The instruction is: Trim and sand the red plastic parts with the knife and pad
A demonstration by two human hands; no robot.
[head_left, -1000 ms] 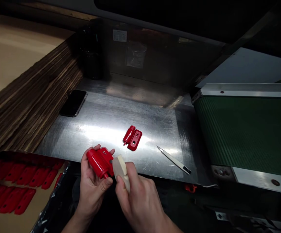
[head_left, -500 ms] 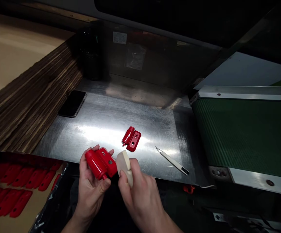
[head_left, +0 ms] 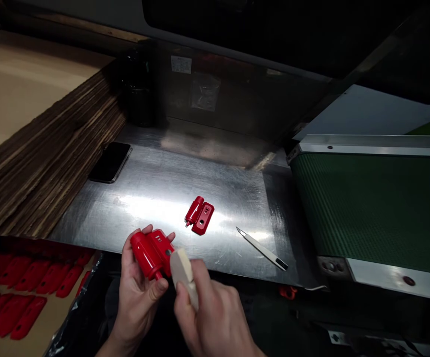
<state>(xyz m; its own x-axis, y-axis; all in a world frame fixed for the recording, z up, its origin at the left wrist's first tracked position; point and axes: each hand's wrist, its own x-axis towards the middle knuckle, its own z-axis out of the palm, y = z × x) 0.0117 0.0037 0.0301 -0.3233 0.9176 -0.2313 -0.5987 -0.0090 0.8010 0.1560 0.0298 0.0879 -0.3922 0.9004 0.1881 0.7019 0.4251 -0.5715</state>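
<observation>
A brushed steel worktable (head_left: 155, 198) is lying under a dim machine housing. At far left, rows of red moulded plastic shells (head_left: 18, 292) are resting in a lined box below the table edge, beside a stack of brown corrugated cardboard sheets (head_left: 44, 148). A black smartphone (head_left: 110, 162) is lying face up near the stack.

The left hand (head_left: 136, 292) is gripping a glossy red plastic housing with a cylindrical barrel (head_left: 151, 252), fingers curled behind it and thumb pressing the front, just above the table's near edge. The right hand (head_left: 211, 317) is pinching a cream wedge-shaped rubbing block (head_left: 183, 273), its tip touching the housing's right edge.

Judgement: keep the housing braced and the block flat against the edge, stroking lightly.

A second, smaller red housing (head_left: 199, 217) is lying mid-table, a slim steel trimming blade (head_left: 261, 248) right of it, and a green conveyor belt (head_left: 371, 203) beyond.
</observation>
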